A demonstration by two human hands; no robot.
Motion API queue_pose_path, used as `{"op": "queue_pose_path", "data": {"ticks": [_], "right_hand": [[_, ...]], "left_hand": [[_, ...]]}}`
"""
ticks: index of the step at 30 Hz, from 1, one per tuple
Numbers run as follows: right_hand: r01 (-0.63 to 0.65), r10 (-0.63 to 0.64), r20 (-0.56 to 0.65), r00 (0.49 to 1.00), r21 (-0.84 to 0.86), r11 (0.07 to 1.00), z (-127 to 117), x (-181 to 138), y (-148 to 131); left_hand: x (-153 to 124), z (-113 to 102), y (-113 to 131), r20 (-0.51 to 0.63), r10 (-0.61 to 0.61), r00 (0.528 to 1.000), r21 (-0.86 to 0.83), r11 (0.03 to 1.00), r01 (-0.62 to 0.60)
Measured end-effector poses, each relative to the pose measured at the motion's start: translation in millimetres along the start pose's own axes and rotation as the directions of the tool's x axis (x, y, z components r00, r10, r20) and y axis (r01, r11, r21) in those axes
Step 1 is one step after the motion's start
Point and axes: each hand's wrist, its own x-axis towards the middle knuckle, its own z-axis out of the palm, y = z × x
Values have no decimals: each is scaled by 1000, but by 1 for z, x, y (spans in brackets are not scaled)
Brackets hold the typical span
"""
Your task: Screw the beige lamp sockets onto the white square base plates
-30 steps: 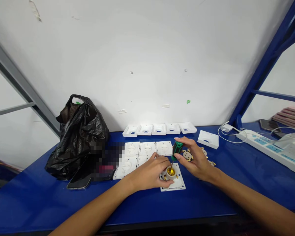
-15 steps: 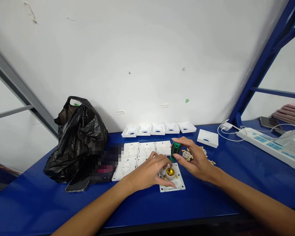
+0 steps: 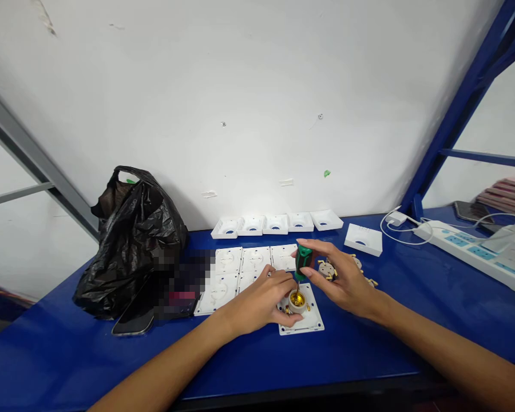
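Closest to the camera, both forearms come in over the front edge of the blue tabletop [image 3: 369, 355]. The left hand [image 3: 260, 303] is curled around a small white lamp socket [image 3: 292, 305] with a brass inside, fingers pinching it in place on a square white base plate [image 3: 305, 323] that lies flat near the front-middle of the tabletop. The right hand [image 3: 343, 279] is closed around the green handle of a screwdriver [image 3: 303, 259], held nearly upright with the tip down inside the socket's brass cup.

Just behind the right hand there's a little scatter of round parts with brass tabs [image 3: 327, 269]. Left of that, a grid of white plates [image 3: 240, 269] lies flat, touching edge to edge. Further left is a crumpled black plastic bag [image 3: 131, 240] with a dark phone [image 3: 131, 321] lying at its foot, next to a blurred patch.

Further back, one lone white plate [image 3: 363, 240] sits apart on the right, and a row of five white shallow covers [image 3: 277, 224] lines the wall [image 3: 240, 86]. Off to the right are a white power strip [image 3: 472, 252] and a charger with cable [image 3: 397, 220], beside a blue rack post [image 3: 455, 109].
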Motion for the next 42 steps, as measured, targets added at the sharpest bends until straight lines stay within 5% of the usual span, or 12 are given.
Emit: {"op": "queue_pose_path", "data": {"ticks": [7, 16, 22, 28, 42], "right_hand": [[3, 3, -121, 993, 49, 999, 7, -5, 12], [14, -15, -17, 1000, -67, 998, 2, -3, 6], [35, -43, -92, 995, -86, 996, 2, -3, 2], [65, -63, 27, 998, -79, 995, 0, -1, -4], [39, -40, -28, 999, -35, 999, 5, -2, 3]], "left_hand": [[1, 2, -1, 0, -3, 1000, -5, 1000, 3], [1, 0, 0, 9, 3, 1000, -36, 999, -3], [-1, 3, 2, -15, -21, 1000, -71, 997, 20], [-2, 3, 7, -35, -43, 998, -51, 998, 41], [0, 6, 4, -41, -1, 999, 16, 1000, 2]]}}
